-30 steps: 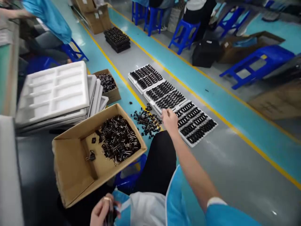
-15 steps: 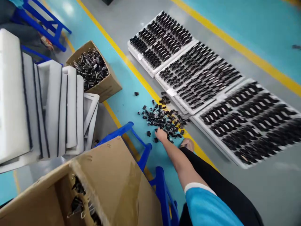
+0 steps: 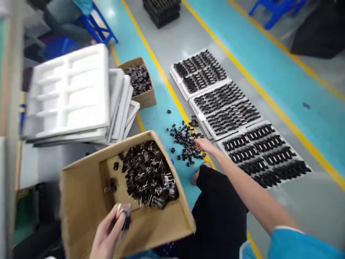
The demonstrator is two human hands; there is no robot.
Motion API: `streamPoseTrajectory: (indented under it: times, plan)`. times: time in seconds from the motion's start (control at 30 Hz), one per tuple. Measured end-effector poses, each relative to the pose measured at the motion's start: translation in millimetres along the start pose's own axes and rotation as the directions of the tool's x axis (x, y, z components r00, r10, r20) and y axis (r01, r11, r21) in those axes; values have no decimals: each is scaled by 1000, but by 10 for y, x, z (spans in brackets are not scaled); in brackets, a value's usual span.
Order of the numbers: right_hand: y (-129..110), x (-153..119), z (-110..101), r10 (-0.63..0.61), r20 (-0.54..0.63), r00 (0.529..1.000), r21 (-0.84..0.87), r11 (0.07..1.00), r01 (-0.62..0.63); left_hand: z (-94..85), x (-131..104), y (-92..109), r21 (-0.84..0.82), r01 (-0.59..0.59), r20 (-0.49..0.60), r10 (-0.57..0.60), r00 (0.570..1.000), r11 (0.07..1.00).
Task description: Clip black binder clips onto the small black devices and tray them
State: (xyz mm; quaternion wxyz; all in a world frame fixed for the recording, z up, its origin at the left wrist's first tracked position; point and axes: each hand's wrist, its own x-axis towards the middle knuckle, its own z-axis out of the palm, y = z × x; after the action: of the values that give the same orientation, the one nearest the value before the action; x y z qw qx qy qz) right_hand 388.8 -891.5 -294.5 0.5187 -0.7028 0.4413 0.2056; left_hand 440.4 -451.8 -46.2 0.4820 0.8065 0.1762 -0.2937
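My left hand (image 3: 107,232) is over the near side of a cardboard box, its fingers closed in a pinch on a black binder clip (image 3: 126,222). Heaped along the far side inside this box (image 3: 88,201) lie many black binder clips (image 3: 147,176) with metal handles. My right hand (image 3: 204,144) reaches down to the right edge of a pile of loose binder clips (image 3: 184,138) on the floor. Its fingers look drawn together, but the tips are blurred among the clips, so what they hold is unclear.
White foam trays (image 3: 192,99) filled with rows of black parts lie right of the pile. Empty foam trays (image 3: 72,90) are stacked at left. Another box of clips (image 3: 147,100) stands behind. Blue stools (image 3: 101,28), a person's leg and black stacked trays (image 3: 163,14) are farther off.
The view has swung, bringing the near box's inside and my left hand with its clip into sight. My right hand has shifted from the pile's near edge to its right side.
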Motion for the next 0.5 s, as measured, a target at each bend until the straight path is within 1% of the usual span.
streamPoseTrajectory:
  times: [0.03, 0.07, 0.1, 0.13, 0.17, 0.2, 0.23, 0.27, 0.33, 0.4, 0.43, 0.47, 0.5]
  plan:
    - [-131, -461, -147, -95, -40, 995, 36, 995, 96, -79, -64, -10, -49, -37, 75, 41, 996, 998]
    - [-244, -939, -237, -200, -70, 977, 77, 976, 205, -168, -134, -25, -96, -86, 133, 99, 986, 992]
    - [-343, -1419, -259, -353, -122, 928, 229, 899, 372, -271, -217, -48, -144, -138, 167, 162, 973, 980]
    - [-432, -1889, -205, -461, -116, 880, 326, 819, 472, -391, -316, -84, -194, -185, 173, 220, 960, 963]
    - [-517, -2337, -75, -529, -57, 847, 377, 774, 509, -526, -436, -135, -248, -224, 160, 268, 950, 942]
    - [-604, -2754, 125, -586, 2, 810, 418, 737, 532, -671, -575, -203, -305, -252, 141, 305, 942, 918]
    - [-696, -3131, 386, -621, 85, 779, 448, 722, 527, -821, -730, -285, -361, -268, 126, 332, 935, 893]
    - [-796, -3461, 689, -645, 164, 747, 478, 714, 511, -972, -896, -378, -414, -279, 121, 356, 927, 867]
    - [-1010, -3967, 1336, -681, 304, 666, 553, 696, 459, -1261, -1231, -577, -488, -309, 122, 414, 902, 816]
    - [-1225, -4282, 1907, -687, 438, 580, 596, 704, 385, -1524, -1526, -764, -529, -362, 104, 482, 870, 768]
    - [-1323, -4383, 2131, -676, 503, 539, 592, 724, 355, -1644, -1648, -848, -548, -391, 78, 510, 856, 739]
    - [-1410, -4459, 2310, -656, 562, 504, 571, 748, 337, -1756, -1752, -925, -566, -418, 42, 531, 846, 711]
    - [-1485, -4516, 2449, -633, 608, 479, 539, 773, 335, -1862, -1839, -996, -582, -439, 5, 543, 840, 685]
